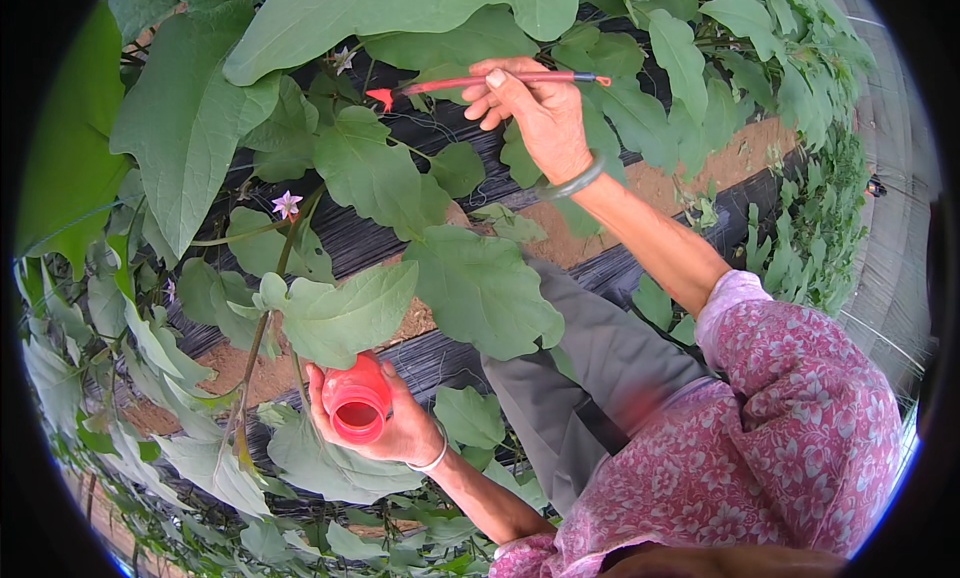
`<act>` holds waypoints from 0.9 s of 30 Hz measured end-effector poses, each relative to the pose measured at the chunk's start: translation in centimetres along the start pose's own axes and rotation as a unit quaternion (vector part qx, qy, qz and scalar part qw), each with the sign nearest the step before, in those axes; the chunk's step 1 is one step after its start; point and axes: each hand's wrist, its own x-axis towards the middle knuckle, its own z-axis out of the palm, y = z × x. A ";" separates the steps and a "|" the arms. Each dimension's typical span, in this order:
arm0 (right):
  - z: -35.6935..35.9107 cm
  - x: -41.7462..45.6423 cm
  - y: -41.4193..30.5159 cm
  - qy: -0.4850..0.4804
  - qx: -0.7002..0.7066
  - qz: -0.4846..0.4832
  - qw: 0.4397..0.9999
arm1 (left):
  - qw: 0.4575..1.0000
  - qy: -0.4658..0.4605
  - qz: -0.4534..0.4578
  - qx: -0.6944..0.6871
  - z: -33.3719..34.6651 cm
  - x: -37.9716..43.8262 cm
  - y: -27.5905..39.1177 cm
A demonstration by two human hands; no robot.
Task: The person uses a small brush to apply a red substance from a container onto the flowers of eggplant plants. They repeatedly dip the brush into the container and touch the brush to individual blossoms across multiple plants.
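Observation:
My left hand (401,428) is wrapped around a red plastic bottle (358,379), its uncapped mouth turned up toward me. Inside the mouth it looks dark reddish-brown; how full it is I cannot tell. Higher in the view, my right hand (536,113) pinches a slim red-handled brush (450,84) between thumb and fingers. Its red-coated tip (381,98) points left among eggplant leaves, near a pale flower (343,59); I see no contact with that flower. A purple eggplant flower (286,204) grows on a stem (289,240) between the two hands.
Broad eggplant leaves (480,289) hang between my hands and over the bottle's far end. Black plastic mulch (360,233) and strips of bare soil (720,154) run beneath. Thin blue twine (75,225) crosses at left. My grey-trousered leg (600,330) is among the plants.

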 end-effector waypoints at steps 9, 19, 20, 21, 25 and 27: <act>-5.6 -3.9 -4.9 0.063 0.017 -0.029 0.997 | 0.961 -0.136 0.149 -0.190 6.0 0.3 5.5; -5.3 -4.5 -6.5 0.072 0.005 -0.030 0.997 | 0.943 -0.212 0.193 -0.168 12.8 9.1 9.5; -5.4 -4.5 -6.4 0.066 0.012 -0.033 0.997 | 0.940 -0.218 0.197 -0.171 13.2 10.3 9.6; -5.5 -4.5 -6.4 0.061 0.008 -0.032 0.998 | 0.936 -0.227 0.201 -0.177 13.9 11.4 9.8; -3.6 -4.7 -7.0 0.021 -0.001 -0.028 0.999 | 0.955 -0.046 0.258 -0.138 13.6 18.2 9.9; -3.2 -4.7 -7.1 0.000 -0.010 -0.035 0.999 | 0.947 -0.083 0.158 -0.268 11.4 20.1 8.1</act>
